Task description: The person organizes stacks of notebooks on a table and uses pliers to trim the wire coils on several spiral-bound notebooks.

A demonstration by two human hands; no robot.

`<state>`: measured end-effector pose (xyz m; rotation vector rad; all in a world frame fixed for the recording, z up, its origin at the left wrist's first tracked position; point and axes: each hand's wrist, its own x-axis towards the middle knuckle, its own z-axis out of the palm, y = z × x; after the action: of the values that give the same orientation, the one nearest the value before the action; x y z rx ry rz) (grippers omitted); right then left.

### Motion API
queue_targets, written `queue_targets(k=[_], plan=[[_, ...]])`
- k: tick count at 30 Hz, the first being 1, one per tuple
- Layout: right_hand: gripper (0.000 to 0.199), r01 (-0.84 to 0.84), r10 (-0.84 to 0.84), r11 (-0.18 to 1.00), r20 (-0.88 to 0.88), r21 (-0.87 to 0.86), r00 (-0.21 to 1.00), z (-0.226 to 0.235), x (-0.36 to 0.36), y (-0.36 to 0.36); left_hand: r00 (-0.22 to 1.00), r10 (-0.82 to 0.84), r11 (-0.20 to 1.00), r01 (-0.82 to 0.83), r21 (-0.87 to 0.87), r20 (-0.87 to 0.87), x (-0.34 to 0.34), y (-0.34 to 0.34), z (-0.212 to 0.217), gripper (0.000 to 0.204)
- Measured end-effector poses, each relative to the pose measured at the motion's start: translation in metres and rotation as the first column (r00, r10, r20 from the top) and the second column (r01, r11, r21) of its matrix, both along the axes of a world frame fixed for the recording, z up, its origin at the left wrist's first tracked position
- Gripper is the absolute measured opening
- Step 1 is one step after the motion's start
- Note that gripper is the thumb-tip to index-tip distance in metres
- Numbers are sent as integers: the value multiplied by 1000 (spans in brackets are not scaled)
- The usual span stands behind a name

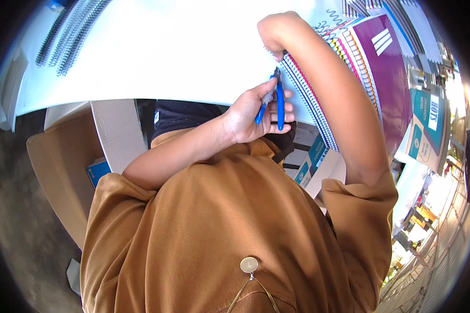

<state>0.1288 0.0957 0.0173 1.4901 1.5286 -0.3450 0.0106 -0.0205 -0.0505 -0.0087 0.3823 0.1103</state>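
Note:
My left hand (241, 116), palm up, is closed round a pair of blue-handled wire cutters (281, 108). Their handles stand apart and the dark jaws point away from me. A small translucent piece (267, 98) shows beside one handle; I cannot tell what it is. My right hand (279, 30) bends down at the far end of a stack of spiral-bound notebooks (310, 94), close to the cutter tips. Its fingers are curled together at the coil ends, mostly hidden, so what they pinch does not show. The stack has coils in several colours and a purple cover (384, 73).
Loose dark coils (78, 36) lie on the white table (167, 57) at the far left. More bound notebooks (402, 26) stand at the far right. An open cardboard box (62, 156) is below the table's left edge; a printed carton (428, 125) stands at right.

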Motion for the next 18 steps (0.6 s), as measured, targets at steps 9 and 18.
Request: queue_targets(k=[9, 18], plan=[[20, 59, -61, 997, -30, -54, 998, -7, 11, 17, 996, 41, 994, -33, 99, -74, 11, 8, 11, 48], [23, 14, -5, 998, -120, 68, 993, 0, 8, 11, 994, -43, 981, 62, 186, -103, 8, 14, 12, 50]])
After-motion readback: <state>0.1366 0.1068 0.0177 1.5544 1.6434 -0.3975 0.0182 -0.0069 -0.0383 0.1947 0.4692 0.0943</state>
